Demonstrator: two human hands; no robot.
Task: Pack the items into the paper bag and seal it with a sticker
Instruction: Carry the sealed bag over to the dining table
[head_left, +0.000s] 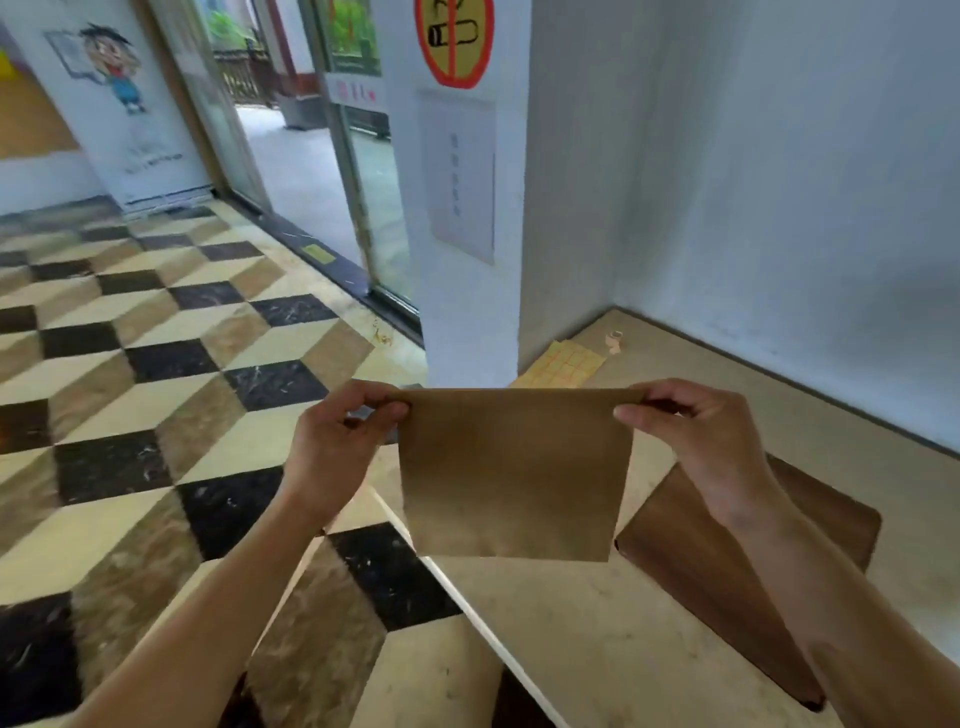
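A flat brown paper bag hangs in the air above the table's left edge, held by its top corners. My left hand pinches the top left corner and my right hand pinches the top right corner. Behind the bag, a yellow sticker sheet lies on the beige table, partly hidden by the bag's top edge. A small pale item lies near the wall corner.
A dark brown board lies on the table under my right forearm. White walls border the table at the back and right. A checkered tile floor spreads to the left, with a glass door beyond.
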